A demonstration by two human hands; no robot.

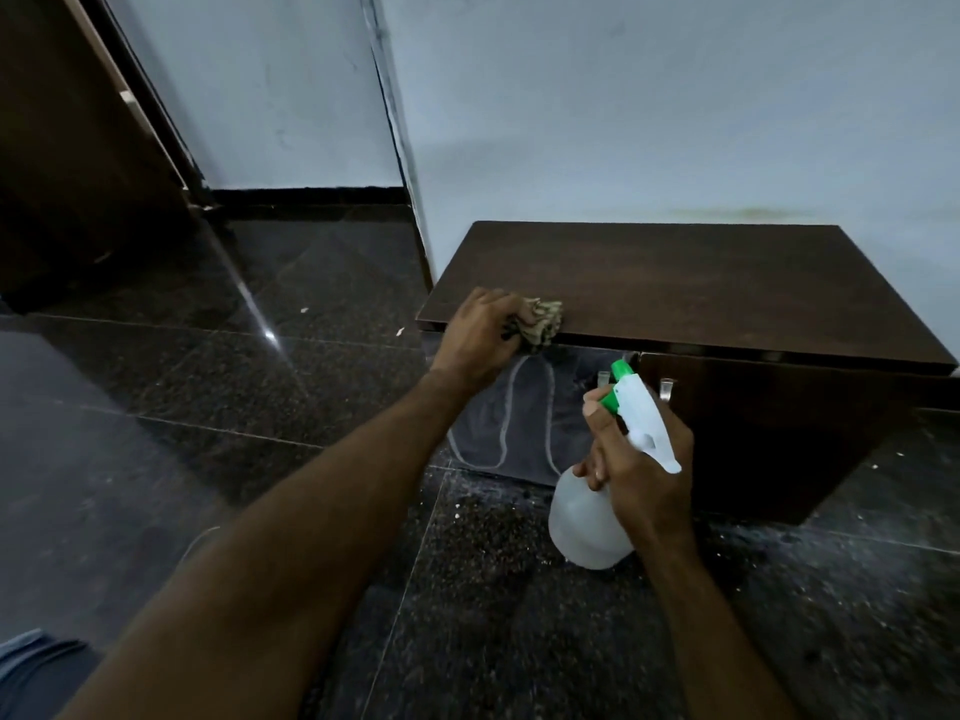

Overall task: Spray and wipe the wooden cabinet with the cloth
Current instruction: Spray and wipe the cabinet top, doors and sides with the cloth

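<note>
The left hand (pixel 480 332) clenches the bunched cloth (pixel 540 324) against the cabinet (pixel 675 283) top's front left edge: wiping appears in hand. The right hand (pixel 636 459) grips the spray bottle (pixel 589 517), nozzle toward the streaked left door (pixel 524 413). Next likely move: bring the cloth down onto that door.

Dark browns, white and green in my view.
I see a dark brown cabinet (pixel 675 283), a beige cloth (pixel 543 320) with dark markings, a translucent white spray bottle (pixel 587 517) with green nozzle, black speckled floor (pixel 260 387), pale grey-blue wall (pixel 649 106).
</note>
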